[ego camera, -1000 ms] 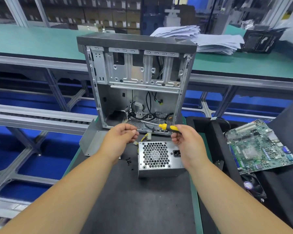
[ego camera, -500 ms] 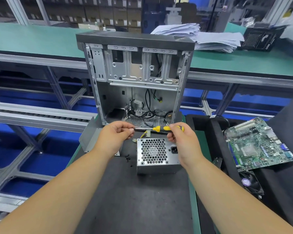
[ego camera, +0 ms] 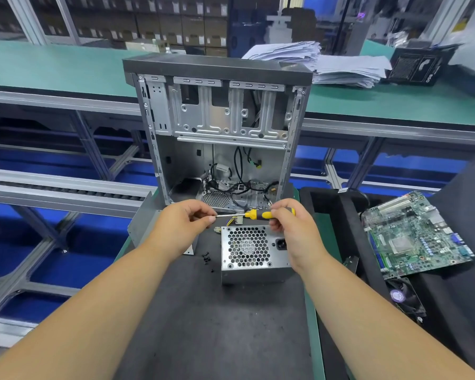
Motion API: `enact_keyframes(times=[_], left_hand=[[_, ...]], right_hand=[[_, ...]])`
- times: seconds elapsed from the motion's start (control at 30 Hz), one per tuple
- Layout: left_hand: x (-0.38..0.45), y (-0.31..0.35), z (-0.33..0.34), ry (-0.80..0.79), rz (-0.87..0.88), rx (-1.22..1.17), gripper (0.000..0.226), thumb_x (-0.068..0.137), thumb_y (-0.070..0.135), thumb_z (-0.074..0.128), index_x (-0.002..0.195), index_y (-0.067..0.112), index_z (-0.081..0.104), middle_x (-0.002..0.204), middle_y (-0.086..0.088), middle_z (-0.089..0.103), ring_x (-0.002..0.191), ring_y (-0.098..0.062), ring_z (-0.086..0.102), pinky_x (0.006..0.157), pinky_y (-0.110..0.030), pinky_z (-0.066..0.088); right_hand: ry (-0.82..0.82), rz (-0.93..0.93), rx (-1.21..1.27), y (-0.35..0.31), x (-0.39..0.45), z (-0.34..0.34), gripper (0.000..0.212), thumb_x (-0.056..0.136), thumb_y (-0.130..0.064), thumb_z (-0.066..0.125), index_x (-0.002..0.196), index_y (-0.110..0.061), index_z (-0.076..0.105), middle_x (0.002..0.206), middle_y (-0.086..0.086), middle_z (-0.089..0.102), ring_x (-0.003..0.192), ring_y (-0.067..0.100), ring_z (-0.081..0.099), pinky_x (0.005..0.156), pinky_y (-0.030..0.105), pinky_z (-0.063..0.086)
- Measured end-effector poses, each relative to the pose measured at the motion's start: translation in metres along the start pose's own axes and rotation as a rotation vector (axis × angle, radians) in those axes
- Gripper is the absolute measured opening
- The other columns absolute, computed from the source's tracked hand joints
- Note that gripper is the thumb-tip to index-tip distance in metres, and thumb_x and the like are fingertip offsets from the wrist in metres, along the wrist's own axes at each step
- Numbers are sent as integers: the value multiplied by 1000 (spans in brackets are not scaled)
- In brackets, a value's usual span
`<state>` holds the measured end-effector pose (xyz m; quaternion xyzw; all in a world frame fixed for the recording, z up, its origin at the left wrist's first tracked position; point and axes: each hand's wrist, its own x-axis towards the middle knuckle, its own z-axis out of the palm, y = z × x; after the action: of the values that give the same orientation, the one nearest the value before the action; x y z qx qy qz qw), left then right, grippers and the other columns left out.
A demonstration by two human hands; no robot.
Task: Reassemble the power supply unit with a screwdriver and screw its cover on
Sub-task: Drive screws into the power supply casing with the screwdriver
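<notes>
Head view: my two hands are up over the dark mat (ego camera: 203,325).
Right hand (ego camera: 294,231): I grip the yellow screwdriver (ego camera: 258,214) handle.
Left hand (ego camera: 181,226): I pinch its metal tip.
Power supply (ego camera: 254,252): sits on the mat, just under my hands, by tiny black screws (ego camera: 206,257).

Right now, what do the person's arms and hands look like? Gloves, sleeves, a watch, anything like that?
Both arms are bare as far up the forearms as the head camera shows, with no sleeve edge in sight. The left hand and the right hand wear no gloves. No watch, strap, ring or cable shows at either wrist.
</notes>
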<state>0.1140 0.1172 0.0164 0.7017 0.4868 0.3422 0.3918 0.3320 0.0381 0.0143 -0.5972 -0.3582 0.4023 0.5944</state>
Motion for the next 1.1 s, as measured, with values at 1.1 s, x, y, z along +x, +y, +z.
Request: enact_keyframes(times=[1.1], left_hand=[[4, 15, 59, -300, 13, 382, 23, 95, 40, 52, 107, 25, 64, 102, 5, 66, 91, -16, 62, 83, -34, 52]], right_hand=[[102, 162, 692, -12, 4, -13, 21, 90, -4, 55, 73, -9, 65, 64, -1, 60, 58, 7, 53, 59, 18, 45]])
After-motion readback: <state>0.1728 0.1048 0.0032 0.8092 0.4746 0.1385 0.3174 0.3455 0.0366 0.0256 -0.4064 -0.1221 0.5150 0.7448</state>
